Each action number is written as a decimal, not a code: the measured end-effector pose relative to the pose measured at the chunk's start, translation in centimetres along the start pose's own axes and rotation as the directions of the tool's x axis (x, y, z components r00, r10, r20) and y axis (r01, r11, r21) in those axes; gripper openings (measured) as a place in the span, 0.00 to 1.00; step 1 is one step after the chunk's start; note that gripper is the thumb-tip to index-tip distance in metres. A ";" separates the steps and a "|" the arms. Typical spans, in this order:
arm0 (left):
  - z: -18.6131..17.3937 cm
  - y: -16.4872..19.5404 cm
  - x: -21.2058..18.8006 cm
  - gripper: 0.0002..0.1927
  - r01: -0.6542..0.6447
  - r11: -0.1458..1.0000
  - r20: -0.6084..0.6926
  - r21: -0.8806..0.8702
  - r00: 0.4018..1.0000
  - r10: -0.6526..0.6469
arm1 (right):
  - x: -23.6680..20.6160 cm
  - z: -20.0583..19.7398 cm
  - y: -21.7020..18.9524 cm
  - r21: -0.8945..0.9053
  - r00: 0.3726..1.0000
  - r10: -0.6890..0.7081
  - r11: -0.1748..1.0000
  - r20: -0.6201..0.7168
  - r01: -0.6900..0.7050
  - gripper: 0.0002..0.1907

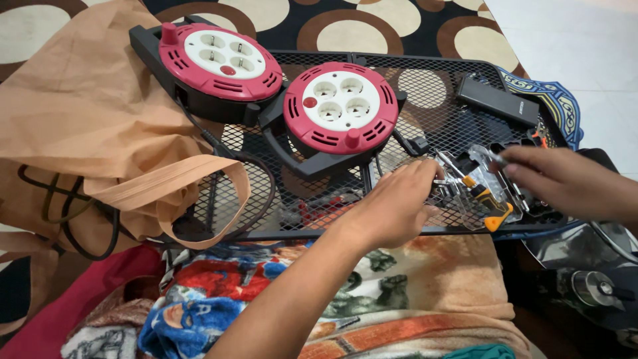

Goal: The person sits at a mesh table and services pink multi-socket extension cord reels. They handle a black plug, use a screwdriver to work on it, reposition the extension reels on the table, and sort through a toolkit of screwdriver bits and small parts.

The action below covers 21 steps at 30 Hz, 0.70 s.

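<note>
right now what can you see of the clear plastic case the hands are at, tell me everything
The clear plastic case is a see-through, hard-looking tool case lying open on the black wire mesh rack, near its right front edge. Inside lies a small screwdriver with a black and orange handle, along with slim metal bits too small to make out. The left hand rests at its left edge, fingers curled on it; the right hand reaches in from the right, fingertips at its upper part.

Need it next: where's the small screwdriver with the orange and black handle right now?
In the head view, the screwdriver lies low right on the black mesh tray, inside a clear plastic case, between the left hand and right hand.
</note>
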State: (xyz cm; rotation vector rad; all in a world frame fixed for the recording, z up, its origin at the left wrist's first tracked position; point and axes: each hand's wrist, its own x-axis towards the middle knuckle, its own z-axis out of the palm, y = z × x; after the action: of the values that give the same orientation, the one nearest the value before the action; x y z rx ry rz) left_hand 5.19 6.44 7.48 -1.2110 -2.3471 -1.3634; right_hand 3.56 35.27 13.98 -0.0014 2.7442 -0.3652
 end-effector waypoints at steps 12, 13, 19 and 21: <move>0.8 -1.1 0.0 0.12 0.026 0.992 -0.121 -0.127 0.992 -0.041 | 2.9 2.6 -0.7 -0.145 0.965 -0.060 0.989 -0.255 0.023 0.20; 0.8 -1.0 -0.1 0.11 0.022 0.989 -0.141 -0.144 0.989 -0.042 | 2.8 2.7 -0.9 -0.136 0.965 -0.045 0.991 -0.260 0.010 0.20; 0.3 -0.7 -0.5 0.14 0.067 0.920 -0.223 -0.386 0.961 -0.164 | 1.9 2.6 -2.0 -0.111 0.967 -0.017 0.994 -0.256 -0.012 0.21; 0.2 -0.7 -0.8 0.14 0.043 0.894 -0.277 -0.445 0.943 -0.183 | 1.4 2.6 -2.3 -0.091 0.964 0.001 0.995 -0.265 -0.026 0.22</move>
State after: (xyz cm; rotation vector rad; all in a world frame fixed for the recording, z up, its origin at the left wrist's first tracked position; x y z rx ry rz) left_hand 5.22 6.00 6.49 -0.8644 -1.9782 -2.0323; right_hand 3.09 32.29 11.70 0.0453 3.0227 -0.2471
